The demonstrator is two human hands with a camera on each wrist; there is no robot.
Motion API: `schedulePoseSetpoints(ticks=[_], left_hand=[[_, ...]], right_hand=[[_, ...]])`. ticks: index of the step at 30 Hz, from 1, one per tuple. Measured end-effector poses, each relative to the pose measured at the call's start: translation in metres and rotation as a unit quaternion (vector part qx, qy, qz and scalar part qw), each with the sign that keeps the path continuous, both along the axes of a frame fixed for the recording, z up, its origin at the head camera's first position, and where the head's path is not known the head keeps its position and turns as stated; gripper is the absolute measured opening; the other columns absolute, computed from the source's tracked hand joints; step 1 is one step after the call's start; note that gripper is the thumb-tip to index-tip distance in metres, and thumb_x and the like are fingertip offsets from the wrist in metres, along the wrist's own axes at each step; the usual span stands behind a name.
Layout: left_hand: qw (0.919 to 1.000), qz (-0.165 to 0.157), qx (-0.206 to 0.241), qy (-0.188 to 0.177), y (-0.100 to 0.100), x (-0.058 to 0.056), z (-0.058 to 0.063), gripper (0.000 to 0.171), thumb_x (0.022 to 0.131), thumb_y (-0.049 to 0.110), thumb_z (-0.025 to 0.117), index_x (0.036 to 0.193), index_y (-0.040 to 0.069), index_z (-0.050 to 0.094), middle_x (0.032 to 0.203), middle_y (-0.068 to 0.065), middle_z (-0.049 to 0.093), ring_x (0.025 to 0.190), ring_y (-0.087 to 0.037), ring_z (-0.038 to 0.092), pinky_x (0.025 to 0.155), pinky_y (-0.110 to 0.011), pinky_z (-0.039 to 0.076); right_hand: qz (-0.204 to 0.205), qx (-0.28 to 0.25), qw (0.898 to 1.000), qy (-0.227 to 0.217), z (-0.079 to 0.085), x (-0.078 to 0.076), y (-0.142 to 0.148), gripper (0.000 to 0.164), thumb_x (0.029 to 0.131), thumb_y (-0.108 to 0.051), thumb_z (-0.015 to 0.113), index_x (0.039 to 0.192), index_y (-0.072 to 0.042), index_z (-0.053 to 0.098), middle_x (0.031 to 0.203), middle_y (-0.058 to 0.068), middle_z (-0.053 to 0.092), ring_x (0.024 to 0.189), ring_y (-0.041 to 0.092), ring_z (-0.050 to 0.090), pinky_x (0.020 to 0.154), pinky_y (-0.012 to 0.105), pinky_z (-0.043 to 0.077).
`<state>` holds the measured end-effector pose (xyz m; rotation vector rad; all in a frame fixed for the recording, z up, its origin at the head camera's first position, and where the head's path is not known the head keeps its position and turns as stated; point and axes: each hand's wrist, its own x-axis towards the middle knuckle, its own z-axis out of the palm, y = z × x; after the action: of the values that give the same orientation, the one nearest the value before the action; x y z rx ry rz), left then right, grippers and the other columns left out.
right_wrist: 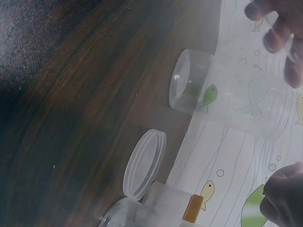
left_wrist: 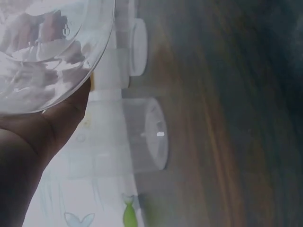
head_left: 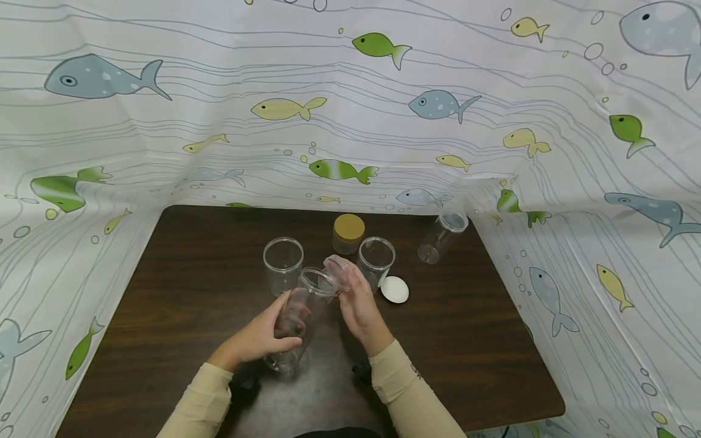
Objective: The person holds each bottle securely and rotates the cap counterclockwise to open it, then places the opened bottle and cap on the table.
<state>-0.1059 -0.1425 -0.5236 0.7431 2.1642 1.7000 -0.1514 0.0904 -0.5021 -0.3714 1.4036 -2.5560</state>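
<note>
My left hand [head_left: 260, 334] grips a tall clear jar [head_left: 300, 322], tilted with its mouth up and to the right. Its round base [left_wrist: 45, 52] fills the upper left of the left wrist view, beside the same hand. Just right of the mouth, my right hand [head_left: 358, 304] holds a clear lid [head_left: 337, 272] at the rim. In the right wrist view, part of the right hand shows at the right edge, with the left hand's fingertips [right_wrist: 273, 40] above it. An open clear jar [head_left: 283, 258] stands behind the left hand.
Another open jar [head_left: 376, 255] stands behind the right hand, with a white lid [head_left: 395, 289] by its base. A gold-lidded jar [head_left: 348, 230] is farther back. One tall lidded jar [head_left: 440, 237] stands at the table's back right. Fish-patterned sheeting [head_left: 219, 146] surrounds the dark wooden table [head_left: 181, 304].
</note>
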Motion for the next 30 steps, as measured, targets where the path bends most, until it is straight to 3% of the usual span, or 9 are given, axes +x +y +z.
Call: schedulePoseSetpoints(ticks=[4, 8, 13, 17, 22, 26, 30], left_hand=[[0.9998, 0.015, 0.004, 0.015, -0.007, 0.001, 0.007, 0.090, 0.092, 0.016, 0.076, 0.160, 0.007, 0.017, 0.138, -0.014, 0.056, 0.115, -0.028, 0.063, 0.098, -0.027, 0.048], [0.9983, 0.029, 0.042, 0.026, -0.012, 0.002, 0.016, 0.093, 0.090, 0.006, 0.076, 0.159, 0.009, 0.014, 0.143, -0.015, 0.052, 0.125, -0.023, 0.058, 0.098, -0.027, 0.048], [0.9928, 0.020, 0.108, 0.048, -0.015, 0.003, 0.026, 0.099, 0.083, -0.011, 0.075, 0.157, 0.007, 0.012, 0.149, -0.019, 0.042, 0.133, -0.019, 0.049, 0.096, -0.029, 0.049], [0.9915, 0.042, 0.103, 0.068, -0.019, 0.003, 0.031, 0.101, 0.079, -0.007, 0.081, 0.156, 0.009, 0.018, 0.150, -0.012, 0.045, 0.128, -0.017, 0.053, 0.100, -0.022, 0.044], [0.9881, 0.061, 0.103, 0.097, -0.026, 0.000, 0.034, 0.103, 0.075, -0.009, 0.084, 0.155, 0.004, 0.021, 0.150, -0.006, 0.044, 0.116, -0.019, 0.061, 0.089, -0.027, 0.054], [0.9826, 0.050, 0.160, 0.080, -0.036, -0.004, 0.037, 0.103, 0.076, -0.019, 0.078, 0.156, 0.003, 0.017, 0.149, -0.006, 0.044, 0.131, -0.016, 0.054, 0.080, -0.032, 0.059], [0.9689, 0.046, 0.232, 0.073, -0.049, -0.007, 0.042, 0.102, 0.078, -0.026, 0.070, 0.156, 0.008, 0.012, 0.146, -0.012, 0.047, 0.138, -0.018, 0.050, 0.095, -0.032, 0.053]], right_hand=[[0.003, -0.001, 1.000, -0.010, -0.001, -0.001, 0.001, 0.033, 0.110, -0.034, 0.043, 0.136, -0.017, 0.053, 0.141, 0.008, 0.057, 0.124, 0.019, 0.049, 0.089, 0.030, 0.035], [0.013, -0.010, 1.000, -0.013, -0.003, 0.000, 0.002, 0.031, 0.111, -0.031, 0.040, 0.135, -0.020, 0.056, 0.139, 0.005, 0.059, 0.114, 0.020, 0.052, 0.091, 0.032, 0.037], [0.023, -0.013, 1.000, -0.014, -0.006, 0.000, 0.004, 0.032, 0.111, -0.031, 0.038, 0.135, -0.021, 0.057, 0.137, 0.003, 0.061, 0.110, 0.020, 0.053, 0.092, 0.033, 0.037], [0.021, -0.017, 0.999, -0.018, -0.007, 0.001, 0.005, 0.032, 0.111, -0.030, 0.037, 0.134, -0.022, 0.058, 0.136, 0.003, 0.062, 0.108, 0.019, 0.055, 0.091, 0.032, 0.039], [0.024, -0.018, 0.999, -0.017, -0.010, 0.000, 0.007, 0.034, 0.112, -0.029, 0.037, 0.138, -0.019, 0.056, 0.138, 0.005, 0.061, 0.108, 0.019, 0.056, 0.090, 0.031, 0.042], [0.029, -0.013, 0.999, -0.017, -0.011, -0.001, 0.009, 0.035, 0.112, -0.028, 0.036, 0.139, -0.018, 0.055, 0.139, 0.007, 0.060, 0.109, 0.020, 0.055, 0.091, 0.032, 0.041], [0.031, -0.014, 0.999, -0.021, -0.012, -0.001, 0.009, 0.035, 0.112, -0.027, 0.035, 0.139, -0.018, 0.054, 0.140, 0.009, 0.059, 0.108, 0.019, 0.055, 0.091, 0.033, 0.042]])
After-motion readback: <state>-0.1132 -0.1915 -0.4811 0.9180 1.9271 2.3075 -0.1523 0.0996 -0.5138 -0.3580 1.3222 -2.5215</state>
